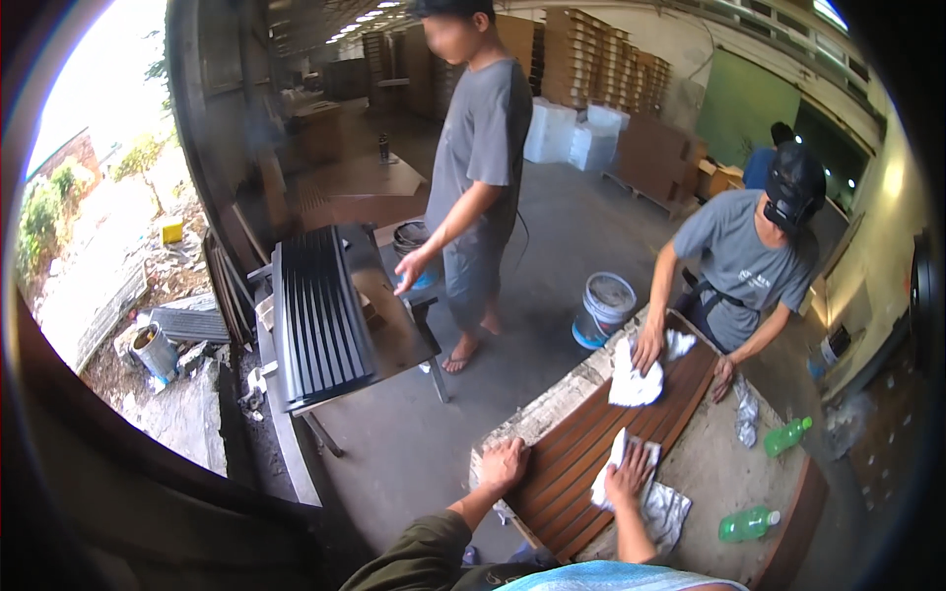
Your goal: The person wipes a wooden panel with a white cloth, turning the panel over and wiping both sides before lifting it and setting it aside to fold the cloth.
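Observation:
A brown slatted wooden panel (572,492) lies slanting across a rough-topped worktable (709,473). My left hand (503,463) is closed over the panel's near left corner, by the table edge. With my right hand (631,477) I hold a folded white cloth (608,480) down on the slats. Beside that hand, a crumpled whitish cloth (666,512) lies partly on the tabletop. Across the table, a co-worker's hand (646,350) presses another white cloth (634,382) onto the panel's far part. The co-worker's other hand (723,377) rests at its edge.
Two green bottles (749,524) (786,436) lie on the table's right side, near a crumpled rag (746,414). A bucket (604,310) stands beyond the table. At left, another person (483,148) stands by a bench bearing a black slatted panel (320,315).

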The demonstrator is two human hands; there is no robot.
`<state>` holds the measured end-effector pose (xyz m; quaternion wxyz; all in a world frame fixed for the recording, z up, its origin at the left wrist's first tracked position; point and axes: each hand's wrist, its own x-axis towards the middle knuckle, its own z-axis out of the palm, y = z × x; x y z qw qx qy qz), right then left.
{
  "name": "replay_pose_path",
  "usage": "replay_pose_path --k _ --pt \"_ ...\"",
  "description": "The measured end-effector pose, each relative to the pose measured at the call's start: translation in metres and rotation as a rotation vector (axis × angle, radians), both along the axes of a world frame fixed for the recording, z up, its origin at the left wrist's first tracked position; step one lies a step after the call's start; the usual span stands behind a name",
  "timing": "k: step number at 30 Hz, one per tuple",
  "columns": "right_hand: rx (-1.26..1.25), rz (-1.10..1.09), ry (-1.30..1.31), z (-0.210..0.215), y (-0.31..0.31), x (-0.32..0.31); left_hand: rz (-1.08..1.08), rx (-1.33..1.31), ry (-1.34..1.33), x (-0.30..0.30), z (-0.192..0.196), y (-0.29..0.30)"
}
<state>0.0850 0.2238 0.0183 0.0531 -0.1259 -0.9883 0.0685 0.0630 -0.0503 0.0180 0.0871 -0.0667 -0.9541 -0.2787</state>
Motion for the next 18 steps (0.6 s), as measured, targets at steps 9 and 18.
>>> replay_pose_path --k 9,18 --pt "-0.056 0.504 -0.016 0.023 -0.116 0.101 -0.006 0.002 -0.14 -0.007 -0.01 0.002" --pt "-0.1 0.496 -0.01 0.011 -0.13 0.097 -0.091 -0.015 0.093 -0.015 -0.011 0.01"
